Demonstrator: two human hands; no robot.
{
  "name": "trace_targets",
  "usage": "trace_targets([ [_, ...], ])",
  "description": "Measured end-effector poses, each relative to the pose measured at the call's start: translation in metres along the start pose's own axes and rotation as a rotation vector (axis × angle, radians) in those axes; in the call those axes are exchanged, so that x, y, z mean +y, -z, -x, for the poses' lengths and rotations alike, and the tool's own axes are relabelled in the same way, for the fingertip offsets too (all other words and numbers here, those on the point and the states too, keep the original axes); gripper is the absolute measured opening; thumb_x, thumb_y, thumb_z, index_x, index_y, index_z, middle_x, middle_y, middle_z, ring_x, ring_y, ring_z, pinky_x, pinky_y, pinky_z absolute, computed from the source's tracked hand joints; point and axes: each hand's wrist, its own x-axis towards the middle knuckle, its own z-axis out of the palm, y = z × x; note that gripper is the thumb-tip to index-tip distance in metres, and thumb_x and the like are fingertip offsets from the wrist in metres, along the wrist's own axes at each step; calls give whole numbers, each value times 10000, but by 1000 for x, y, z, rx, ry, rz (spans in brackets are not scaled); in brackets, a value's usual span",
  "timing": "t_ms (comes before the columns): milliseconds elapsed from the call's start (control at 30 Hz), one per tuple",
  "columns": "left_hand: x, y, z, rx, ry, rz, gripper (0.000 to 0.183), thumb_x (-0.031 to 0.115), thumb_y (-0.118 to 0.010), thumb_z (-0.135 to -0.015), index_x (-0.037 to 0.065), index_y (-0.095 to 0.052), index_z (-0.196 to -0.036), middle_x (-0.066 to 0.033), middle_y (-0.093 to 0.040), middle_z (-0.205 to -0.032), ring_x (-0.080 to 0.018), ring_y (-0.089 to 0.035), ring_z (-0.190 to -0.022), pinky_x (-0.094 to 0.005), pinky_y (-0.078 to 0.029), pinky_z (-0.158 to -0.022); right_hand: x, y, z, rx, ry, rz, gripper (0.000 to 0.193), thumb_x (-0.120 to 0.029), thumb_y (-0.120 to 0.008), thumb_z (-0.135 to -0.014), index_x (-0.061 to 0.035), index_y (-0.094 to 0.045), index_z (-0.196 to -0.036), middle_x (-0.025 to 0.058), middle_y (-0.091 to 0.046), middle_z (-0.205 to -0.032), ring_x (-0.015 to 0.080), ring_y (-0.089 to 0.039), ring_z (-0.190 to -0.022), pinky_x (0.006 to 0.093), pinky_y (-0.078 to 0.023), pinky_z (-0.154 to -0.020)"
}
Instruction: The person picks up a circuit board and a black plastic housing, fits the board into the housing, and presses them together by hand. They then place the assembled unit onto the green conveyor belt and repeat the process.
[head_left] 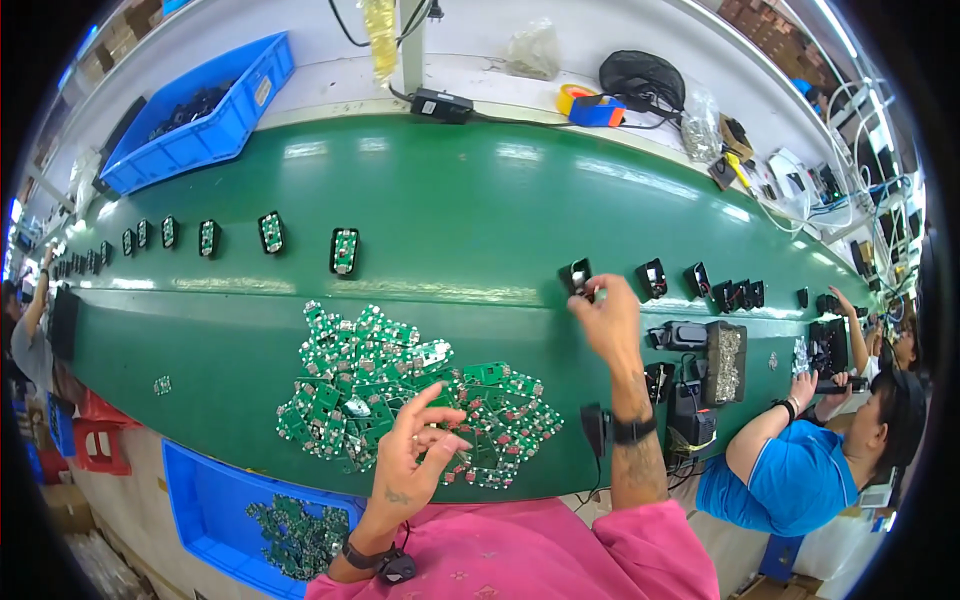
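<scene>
A small black housing (577,277) is pinched by the right hand (608,322) on the green belt (470,210), while green circuit boards (400,390) are touched by the half-open, empty left hand (412,450).

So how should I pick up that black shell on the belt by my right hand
Pinch the black shell across its two short side walls, coming down from above and from your near side, where the right hand already reaches it. It looks to lie open side up on the flat green belt, so the outer walls are probably the only raised edges to catch; its neighbours to the right stand apart.
</scene>
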Motion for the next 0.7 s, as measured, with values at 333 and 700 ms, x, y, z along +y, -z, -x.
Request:
trace_targets([
  [333, -14, -6, -22, 55, -248, -158, 640, 343, -521, -997, 43, -266, -1501, -147, -479, -1342, -202, -590, -1021, -295, -517, -839, -110, 27, 124, -650, 195, -585, 450, -44, -752, -783, 3, -546, -1181, 154, -576, -1170, 210, -666, -824, 313, -559, -694],
  [700, -10, 4, -19, 97, -152, 225, 259, 247, -433, -1038, 29, -459, -1175, -169, -243, -1527, -305, -686, -934, -323, -588, -560, -53, -21, 76, -595, 340, 3, 332, -45, -661, -799, -36, -638, -1130, 160, -606, -1052, 360, -617, -973, 430, -511, -820],
])
